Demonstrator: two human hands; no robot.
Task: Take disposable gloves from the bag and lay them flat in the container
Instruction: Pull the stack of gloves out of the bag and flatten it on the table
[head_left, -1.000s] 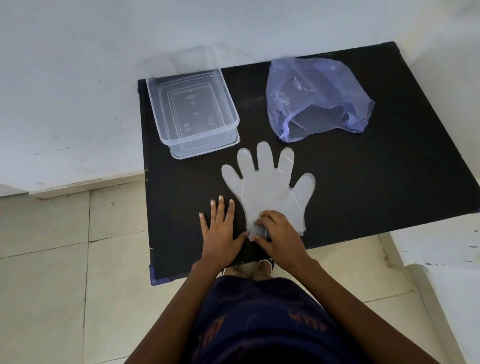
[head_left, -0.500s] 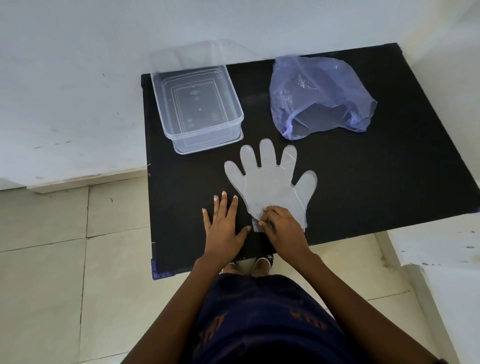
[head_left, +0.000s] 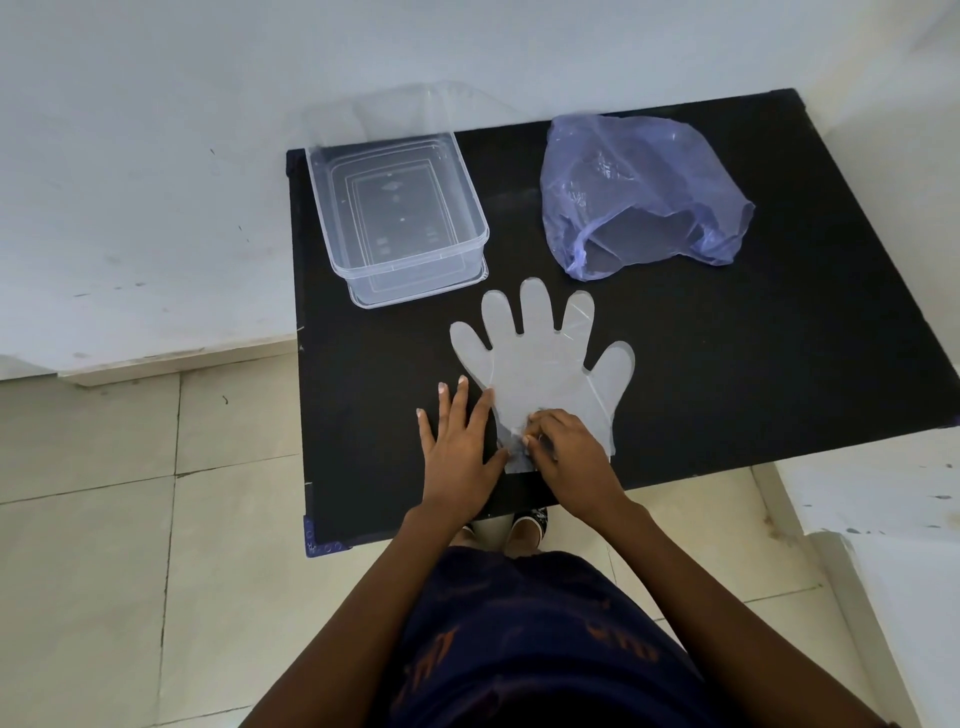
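Note:
A clear disposable glove (head_left: 540, 358) lies spread flat on the black table (head_left: 753, 353), fingers pointing away from me. My right hand (head_left: 566, 457) pinches the glove's cuff at its near edge. My left hand (head_left: 460, 447) rests flat on the table just left of the cuff, fingers apart, its index finger touching the glove's edge. The clear plastic container (head_left: 397, 218) stands at the table's far left with nothing in it. The crumpled bluish plastic bag (head_left: 639, 187) lies at the far right, its mouth facing me.
A clear lid (head_left: 405, 111) leans against the white wall behind the container. The table's near edge runs just behind my wrists, with tiled floor (head_left: 104, 571) below and to the left. A white ledge (head_left: 893, 519) stands at the right.
My right hand's fingers have bunched the cuff slightly more. My left hand has slid a little nearer the glove. The glove, container and bag stay in place.

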